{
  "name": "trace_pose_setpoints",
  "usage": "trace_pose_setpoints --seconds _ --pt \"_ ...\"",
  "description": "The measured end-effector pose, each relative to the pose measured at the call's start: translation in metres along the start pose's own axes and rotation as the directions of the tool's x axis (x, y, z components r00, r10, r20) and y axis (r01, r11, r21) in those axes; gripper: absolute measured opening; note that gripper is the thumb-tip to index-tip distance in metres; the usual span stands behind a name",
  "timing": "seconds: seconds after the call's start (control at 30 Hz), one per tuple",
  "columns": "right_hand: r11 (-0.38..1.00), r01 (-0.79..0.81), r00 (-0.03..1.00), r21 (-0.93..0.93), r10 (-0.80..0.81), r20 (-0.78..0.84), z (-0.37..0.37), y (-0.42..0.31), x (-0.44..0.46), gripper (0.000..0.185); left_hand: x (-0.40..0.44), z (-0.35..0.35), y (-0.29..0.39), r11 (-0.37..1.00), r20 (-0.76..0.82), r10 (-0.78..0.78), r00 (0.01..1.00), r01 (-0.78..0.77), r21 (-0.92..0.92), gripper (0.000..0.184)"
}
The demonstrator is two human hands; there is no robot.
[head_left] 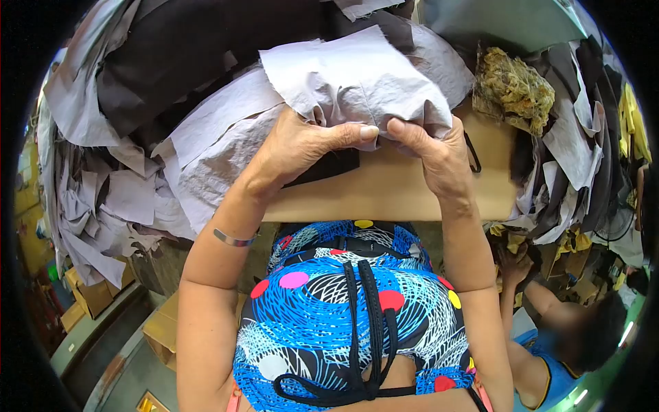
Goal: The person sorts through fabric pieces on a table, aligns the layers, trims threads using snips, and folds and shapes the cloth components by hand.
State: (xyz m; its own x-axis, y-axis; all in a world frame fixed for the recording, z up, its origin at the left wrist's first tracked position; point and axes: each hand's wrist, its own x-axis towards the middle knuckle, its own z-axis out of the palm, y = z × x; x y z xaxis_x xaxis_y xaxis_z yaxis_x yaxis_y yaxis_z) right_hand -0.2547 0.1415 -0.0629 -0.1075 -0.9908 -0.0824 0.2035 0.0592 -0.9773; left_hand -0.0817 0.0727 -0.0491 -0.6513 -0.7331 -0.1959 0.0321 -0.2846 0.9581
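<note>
A light grey cloth piece [374, 69] with frayed edges is held up over the tan table [405, 189]. My left hand [309, 141] pinches its lower edge, thumb pointing right, the other fingers hidden behind the cloth. Close beside it, my right hand [432, 144] grips the same edge with the thumb on top. The cloth is bunched and creased between the two thumbs. Under my left hand lies a black piece [329, 169], partly covered. More light grey cloth [220, 147] lies to the left of my left hand.
Dark fabric [185, 55] is heaped at the back left, with grey scraps [137, 196] hanging at the left edge. A clear bag of yellowish material [515, 89] sits at the back right beside more scraps [576, 144]. Another person [549, 343] is at the lower right.
</note>
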Motion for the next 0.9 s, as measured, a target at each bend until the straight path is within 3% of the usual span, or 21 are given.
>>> trace_pose_setpoints --seconds 0.2,0.4,0.63,0.9 --pt "0.998 -0.044 0.999 0.034 0.045 -0.03 0.0046 -0.0022 -0.001 0.021 -0.003 0.0014 -0.0043 0.997 -0.013 0.039 0.999 -0.04 -0.063 0.032" --pt "0.976 -0.036 0.999 0.214 0.039 -0.008 0.0072 0.0021 -0.0014 0.012 -0.0069 -0.0007 -0.0079 0.987 -0.03 0.007 1.0 -0.012 -0.159 0.035" --pt "0.991 -0.029 0.999 0.133 0.027 0.021 0.0003 0.0015 0.0013 0.015 -0.0038 0.0021 -0.0027 0.997 -0.031 -0.034 0.999 0.032 -0.072 0.036" --pt "0.977 -0.053 0.998 0.208 0.049 0.025 0.002 0.0038 -0.0006 0.018 -0.0034 0.0063 -0.005 0.984 -0.071 -0.017 0.997 0.004 -0.18 0.035"
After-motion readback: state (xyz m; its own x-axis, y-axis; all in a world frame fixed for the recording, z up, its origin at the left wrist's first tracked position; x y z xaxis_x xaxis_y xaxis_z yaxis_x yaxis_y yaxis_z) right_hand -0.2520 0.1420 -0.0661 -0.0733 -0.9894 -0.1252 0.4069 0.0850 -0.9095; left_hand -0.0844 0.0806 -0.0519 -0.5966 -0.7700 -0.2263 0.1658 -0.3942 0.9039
